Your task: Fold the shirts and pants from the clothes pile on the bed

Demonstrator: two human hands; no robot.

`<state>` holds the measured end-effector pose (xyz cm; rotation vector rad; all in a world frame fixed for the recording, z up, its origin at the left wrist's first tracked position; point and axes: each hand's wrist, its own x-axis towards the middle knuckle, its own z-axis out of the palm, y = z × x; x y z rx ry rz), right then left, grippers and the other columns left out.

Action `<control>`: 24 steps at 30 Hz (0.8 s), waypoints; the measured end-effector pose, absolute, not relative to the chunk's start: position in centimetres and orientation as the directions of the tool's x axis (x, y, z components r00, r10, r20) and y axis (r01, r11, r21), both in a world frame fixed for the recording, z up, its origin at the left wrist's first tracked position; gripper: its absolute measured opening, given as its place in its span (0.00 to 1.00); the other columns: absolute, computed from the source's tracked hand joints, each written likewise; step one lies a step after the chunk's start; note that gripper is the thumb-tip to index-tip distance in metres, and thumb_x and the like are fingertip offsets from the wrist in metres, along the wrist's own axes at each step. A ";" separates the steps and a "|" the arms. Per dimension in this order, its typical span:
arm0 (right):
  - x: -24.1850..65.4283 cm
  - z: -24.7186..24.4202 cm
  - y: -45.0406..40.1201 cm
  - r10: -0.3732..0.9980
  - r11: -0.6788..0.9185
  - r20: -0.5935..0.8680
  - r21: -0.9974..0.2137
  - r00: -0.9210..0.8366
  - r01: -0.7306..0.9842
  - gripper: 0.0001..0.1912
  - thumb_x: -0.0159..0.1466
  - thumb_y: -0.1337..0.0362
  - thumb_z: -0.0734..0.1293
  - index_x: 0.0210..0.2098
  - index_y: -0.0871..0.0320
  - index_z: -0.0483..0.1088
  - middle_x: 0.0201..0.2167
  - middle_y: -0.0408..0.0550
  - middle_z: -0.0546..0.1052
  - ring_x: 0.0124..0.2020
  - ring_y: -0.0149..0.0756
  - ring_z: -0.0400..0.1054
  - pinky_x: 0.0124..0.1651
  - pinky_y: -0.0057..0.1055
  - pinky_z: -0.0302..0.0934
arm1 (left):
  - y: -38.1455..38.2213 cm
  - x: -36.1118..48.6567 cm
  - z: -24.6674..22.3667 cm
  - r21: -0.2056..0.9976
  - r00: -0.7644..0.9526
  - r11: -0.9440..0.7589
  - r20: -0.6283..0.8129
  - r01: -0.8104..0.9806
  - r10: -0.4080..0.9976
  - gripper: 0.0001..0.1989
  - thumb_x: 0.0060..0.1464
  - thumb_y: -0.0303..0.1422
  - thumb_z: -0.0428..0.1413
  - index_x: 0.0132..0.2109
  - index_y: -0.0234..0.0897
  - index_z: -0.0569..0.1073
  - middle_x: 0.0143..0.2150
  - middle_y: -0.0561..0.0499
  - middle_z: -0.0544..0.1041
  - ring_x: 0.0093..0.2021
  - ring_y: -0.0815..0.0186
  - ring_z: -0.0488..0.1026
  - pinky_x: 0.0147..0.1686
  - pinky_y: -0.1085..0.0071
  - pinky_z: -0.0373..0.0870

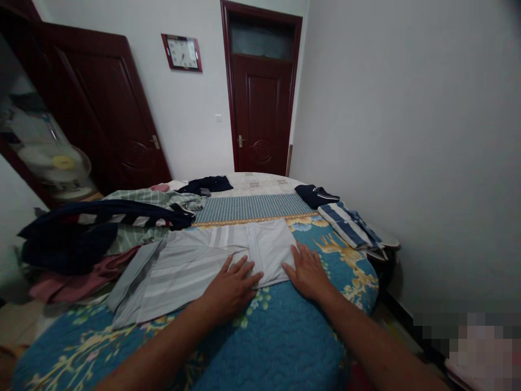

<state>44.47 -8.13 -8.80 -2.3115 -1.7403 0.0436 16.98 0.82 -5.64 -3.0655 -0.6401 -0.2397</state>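
Note:
A grey striped shirt (191, 271) lies spread across the blue floral bed cover (285, 336), its right part folded over into a straight edge. My left hand (232, 285) rests on the shirt near its middle, fingers spread. At the shirt's right edge, my right hand (307, 269) lies with its fingers apart, partly on the cloth and partly on the cover. Neither hand grips anything. The shirt's left end, with a loose grey flap, reaches toward a heap of clothes.
Dark navy clothes (69, 239), a green checked cloth (138, 239) and a pink garment (81, 277) are heaped at left. On the right lie a folded blue-and-white striped shirt (345, 222) and a folded navy garment (315, 195). More dark clothing (207, 184) lies at the far end. A wall (407, 136) stands right.

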 end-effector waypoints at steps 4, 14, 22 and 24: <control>45.7 -8.6 -7.4 0.903 -0.305 0.224 -0.270 0.367 0.913 0.39 0.73 0.51 0.58 0.75 0.69 0.56 0.71 0.66 0.67 0.71 0.53 0.60 0.74 0.45 0.49 | 0.7 16.3 -4.8 0.138 0.920 -0.936 0.186 0.325 0.346 0.15 0.69 0.38 0.55 0.58 0.54 0.80 0.67 0.50 0.76 0.75 0.48 0.61 0.75 0.37 0.47; 50.3 -4.8 -2.6 0.908 -0.343 -0.028 -0.624 0.419 0.702 0.17 0.63 0.52 0.68 0.28 0.59 0.79 0.26 0.48 0.78 0.33 0.41 0.72 0.38 0.31 0.61 | 6.7 12.4 -5.8 0.335 0.530 -0.757 0.557 0.562 0.640 0.14 0.68 0.38 0.51 0.45 0.39 0.81 0.46 0.42 0.85 0.53 0.52 0.79 0.61 0.52 0.71; 49.7 -4.5 -1.7 0.897 -0.346 -0.142 -0.815 0.418 0.465 0.13 0.57 0.51 0.67 0.30 0.55 0.72 0.27 0.46 0.78 0.31 0.40 0.70 0.32 0.31 0.59 | 8.3 10.1 -5.2 0.640 0.274 -0.484 0.404 0.597 0.873 0.16 0.66 0.42 0.49 0.42 0.41 0.80 0.41 0.48 0.85 0.43 0.57 0.81 0.52 0.63 0.73; 49.2 -3.7 -1.6 0.903 -0.324 -0.156 -0.858 0.399 0.398 0.14 0.56 0.51 0.65 0.34 0.55 0.72 0.32 0.48 0.81 0.35 0.42 0.74 0.34 0.32 0.63 | 8.1 10.1 -5.0 0.685 0.259 -0.473 0.399 0.553 0.880 0.16 0.65 0.42 0.50 0.43 0.41 0.81 0.42 0.49 0.85 0.43 0.58 0.81 0.51 0.64 0.73</control>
